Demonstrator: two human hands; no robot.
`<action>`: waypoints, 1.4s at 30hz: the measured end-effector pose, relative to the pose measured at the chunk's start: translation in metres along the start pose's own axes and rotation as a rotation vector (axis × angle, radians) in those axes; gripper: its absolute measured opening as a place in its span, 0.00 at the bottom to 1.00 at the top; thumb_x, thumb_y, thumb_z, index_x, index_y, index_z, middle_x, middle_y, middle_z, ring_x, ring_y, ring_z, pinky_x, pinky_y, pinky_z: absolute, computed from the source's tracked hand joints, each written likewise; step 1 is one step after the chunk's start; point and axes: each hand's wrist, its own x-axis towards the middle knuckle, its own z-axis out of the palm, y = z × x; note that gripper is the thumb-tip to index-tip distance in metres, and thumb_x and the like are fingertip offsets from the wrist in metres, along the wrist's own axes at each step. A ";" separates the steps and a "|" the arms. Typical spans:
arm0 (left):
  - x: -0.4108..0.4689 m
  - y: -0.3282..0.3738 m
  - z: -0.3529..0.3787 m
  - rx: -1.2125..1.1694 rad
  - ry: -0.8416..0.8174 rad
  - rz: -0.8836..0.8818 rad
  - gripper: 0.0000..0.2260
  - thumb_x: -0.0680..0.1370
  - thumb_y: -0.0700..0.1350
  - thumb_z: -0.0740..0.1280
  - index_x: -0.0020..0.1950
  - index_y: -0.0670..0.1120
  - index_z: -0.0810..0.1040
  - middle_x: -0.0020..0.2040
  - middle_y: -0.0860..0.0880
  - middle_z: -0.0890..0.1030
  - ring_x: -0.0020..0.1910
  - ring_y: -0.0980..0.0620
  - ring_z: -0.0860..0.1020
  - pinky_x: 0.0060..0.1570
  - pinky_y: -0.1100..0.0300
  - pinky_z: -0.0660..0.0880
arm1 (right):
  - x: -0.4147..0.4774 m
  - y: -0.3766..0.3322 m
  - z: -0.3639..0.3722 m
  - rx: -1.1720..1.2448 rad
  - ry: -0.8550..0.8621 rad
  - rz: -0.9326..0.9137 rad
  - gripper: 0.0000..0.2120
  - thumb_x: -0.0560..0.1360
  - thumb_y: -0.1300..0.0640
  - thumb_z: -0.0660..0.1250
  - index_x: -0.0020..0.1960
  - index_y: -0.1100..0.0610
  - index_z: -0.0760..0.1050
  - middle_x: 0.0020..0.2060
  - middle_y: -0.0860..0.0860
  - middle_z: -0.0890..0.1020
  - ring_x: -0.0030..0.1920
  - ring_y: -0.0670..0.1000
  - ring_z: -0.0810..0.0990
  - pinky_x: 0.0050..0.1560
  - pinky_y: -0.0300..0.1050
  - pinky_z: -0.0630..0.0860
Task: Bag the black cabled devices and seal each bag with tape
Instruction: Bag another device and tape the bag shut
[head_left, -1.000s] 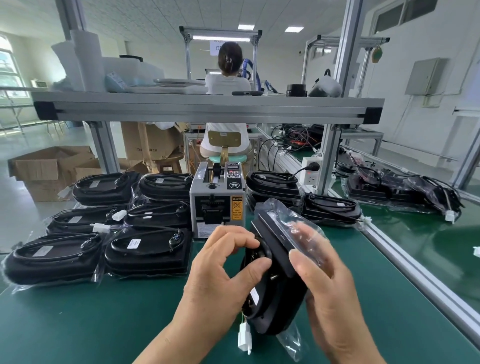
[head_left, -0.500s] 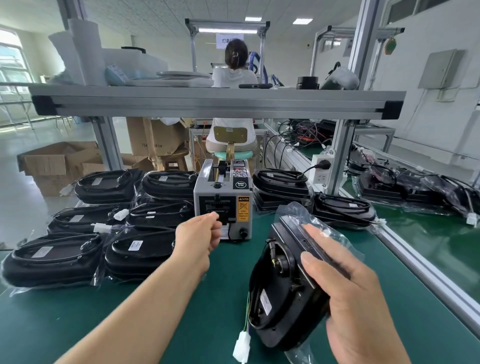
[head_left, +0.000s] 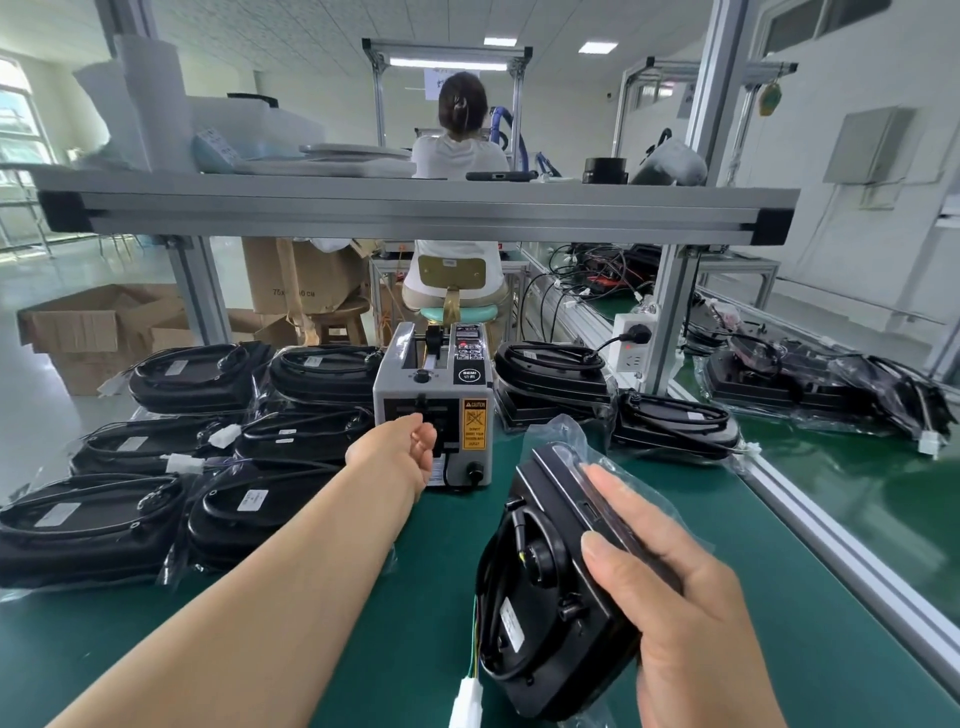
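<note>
left hand (head_left: 400, 453): fingers curled at tape dispenser (head_left: 470, 376) | right hand (head_left: 691, 629): grips bagged device (head_left: 540, 608)

Bright, even light is coming from ceiling panels (head_left: 590, 48), a tube lamp (head_left: 448, 62) and a blown-out window (head_left: 18, 124) at upper left. Glare is glinting on the clear bag (head_left: 563, 434); soft shadows are lying on the tabletop (head_left: 363, 597); posts are bowing toward the frame edges
</note>
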 end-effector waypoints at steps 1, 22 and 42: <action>0.001 0.000 0.002 -0.002 0.009 0.002 0.10 0.79 0.42 0.69 0.61 0.44 0.79 0.26 0.51 0.78 0.21 0.60 0.75 0.20 0.68 0.67 | -0.001 0.000 0.001 0.000 -0.002 0.000 0.24 0.64 0.56 0.71 0.56 0.34 0.81 0.52 0.45 0.87 0.54 0.46 0.85 0.62 0.47 0.77; 0.006 -0.001 -0.003 -0.024 0.022 -0.008 0.05 0.79 0.43 0.70 0.53 0.47 0.76 0.20 0.53 0.76 0.17 0.61 0.74 0.23 0.66 0.66 | -0.009 -0.006 0.010 0.042 -0.016 -0.003 0.24 0.65 0.57 0.69 0.55 0.36 0.82 0.52 0.47 0.87 0.53 0.48 0.86 0.60 0.37 0.76; -0.123 -0.010 -0.048 0.076 -0.511 0.391 0.09 0.73 0.45 0.73 0.33 0.50 0.80 0.31 0.52 0.74 0.27 0.57 0.72 0.29 0.65 0.73 | -0.016 0.006 0.015 -0.011 -0.052 -0.131 0.18 0.75 0.45 0.61 0.63 0.38 0.78 0.59 0.44 0.84 0.64 0.47 0.80 0.70 0.53 0.71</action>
